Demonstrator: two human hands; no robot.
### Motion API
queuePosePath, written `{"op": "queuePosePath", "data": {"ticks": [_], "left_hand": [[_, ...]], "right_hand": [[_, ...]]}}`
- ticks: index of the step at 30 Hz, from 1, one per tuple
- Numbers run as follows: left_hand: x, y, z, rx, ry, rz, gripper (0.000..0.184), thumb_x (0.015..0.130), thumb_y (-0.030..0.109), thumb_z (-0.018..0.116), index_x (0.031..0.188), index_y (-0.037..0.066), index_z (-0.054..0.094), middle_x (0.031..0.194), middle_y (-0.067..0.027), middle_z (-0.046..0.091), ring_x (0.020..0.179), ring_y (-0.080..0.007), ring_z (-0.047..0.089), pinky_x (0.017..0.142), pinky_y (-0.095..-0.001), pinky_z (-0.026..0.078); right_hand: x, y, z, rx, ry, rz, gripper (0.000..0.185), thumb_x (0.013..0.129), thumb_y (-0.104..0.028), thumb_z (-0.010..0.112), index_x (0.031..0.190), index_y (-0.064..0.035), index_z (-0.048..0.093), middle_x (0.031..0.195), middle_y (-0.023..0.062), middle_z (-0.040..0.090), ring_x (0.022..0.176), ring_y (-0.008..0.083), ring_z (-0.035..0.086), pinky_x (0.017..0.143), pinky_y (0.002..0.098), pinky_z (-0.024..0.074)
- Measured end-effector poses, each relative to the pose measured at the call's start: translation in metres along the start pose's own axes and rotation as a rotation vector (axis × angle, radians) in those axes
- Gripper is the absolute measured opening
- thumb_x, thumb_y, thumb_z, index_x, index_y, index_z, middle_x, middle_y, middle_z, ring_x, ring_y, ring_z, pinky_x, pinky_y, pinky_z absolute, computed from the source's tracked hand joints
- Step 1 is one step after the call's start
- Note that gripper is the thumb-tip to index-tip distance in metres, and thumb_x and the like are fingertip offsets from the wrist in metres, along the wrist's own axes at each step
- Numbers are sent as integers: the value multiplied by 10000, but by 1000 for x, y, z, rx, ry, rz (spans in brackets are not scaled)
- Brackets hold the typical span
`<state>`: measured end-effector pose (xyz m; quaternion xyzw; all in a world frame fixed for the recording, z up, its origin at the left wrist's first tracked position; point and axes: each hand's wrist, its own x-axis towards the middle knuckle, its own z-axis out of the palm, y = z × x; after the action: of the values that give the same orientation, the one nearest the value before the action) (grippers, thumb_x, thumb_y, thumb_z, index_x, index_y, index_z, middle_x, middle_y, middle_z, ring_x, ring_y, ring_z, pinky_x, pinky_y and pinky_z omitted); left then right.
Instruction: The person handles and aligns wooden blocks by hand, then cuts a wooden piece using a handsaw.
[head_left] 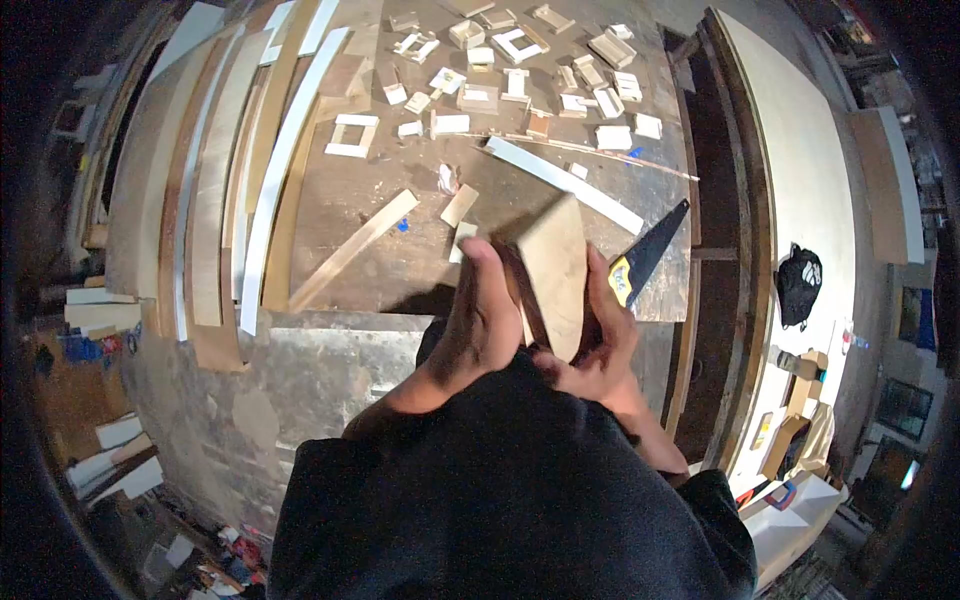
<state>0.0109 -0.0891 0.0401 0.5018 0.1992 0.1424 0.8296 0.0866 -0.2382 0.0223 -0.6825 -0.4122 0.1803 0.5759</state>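
Currently held: a wooden piece (pixel 558 265), box-like, with a pale broad face and a darker left side, raised above the near edge of the counter (pixel 340 200) and tilted.
Right grip: the right hand (pixel 612 335) pinches the piece along its right side and near end, fingers on the right side and thumb low at the near end.
Left grip: the left hand (pixel 487 310) stands upright at the dark left side, its fingers extended; whether it presses on the piece or stands just beside it cannot be told.
Drop hazard: the piece could fall to the near side, onto the floor (pixel 240 410); cause, a slackened right grip while the left hand gives no support.
Saw hazard: a handsaw (pixel 658 245) lies just right of the right hand, blade pointing far and right. A wide swing to the right could bring the knuckles against the blade or push the saw off the right edge.
Far-side hazard: a white strip (pixel 590 201) lies just beyond the piece; lowering the piece too far forward could strike it.
Left-side hazard: a loose plank (pixel 355 248) and a small flat block (pixel 459 205) lie left of the hands; a sweeping left forearm could shift them.
Far stock: small wooden parts (pixel 478 98) and a square frame (pixel 345 152) lie scattered; a long reach could disturb their placement.
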Motion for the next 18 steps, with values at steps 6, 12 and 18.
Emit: {"op": "queuePosePath", "data": {"ticks": [6, 12, 18], "left_hand": [[-4, -13, -28, 181, -18, -67, 1061, 891, 822, 44, 1437, 2, 438, 1147, -105, 609, 1054, -193, 585, 955, -342, 456], [-11, -27, -43, 215, 23, 95, 725, 1073, 488, 64, 1347, -22, 501, 1217, -229, 591, 1127, -338, 569, 1046, -411, 388], [-14, -17, -50, 196, -62, -29, 774, 1060, 490, 15, 1248, -54, 533, 1202, -272, 565, 1095, -381, 561, 1047, -430, 379]], "right_hand": [[27, 15, -17, 1, 223, -31, 1012, 749, -192, 786, 1506, 160, 212, 1440, 284, 482, 1305, 262, 496, 1086, 364, 384], [7, -8, -4, -117, -176, -132, 1131, 661, -311, 879, 1502, 131, 267, 1379, 248, 575, 1265, 306, 581, 1055, 360, 435], [39, 4, -1, 67, 80, 139, 1171, 730, -448, 825, 1513, 156, 198, 1469, 258, 452, 1304, 251, 497, 1076, 343, 377]]}}
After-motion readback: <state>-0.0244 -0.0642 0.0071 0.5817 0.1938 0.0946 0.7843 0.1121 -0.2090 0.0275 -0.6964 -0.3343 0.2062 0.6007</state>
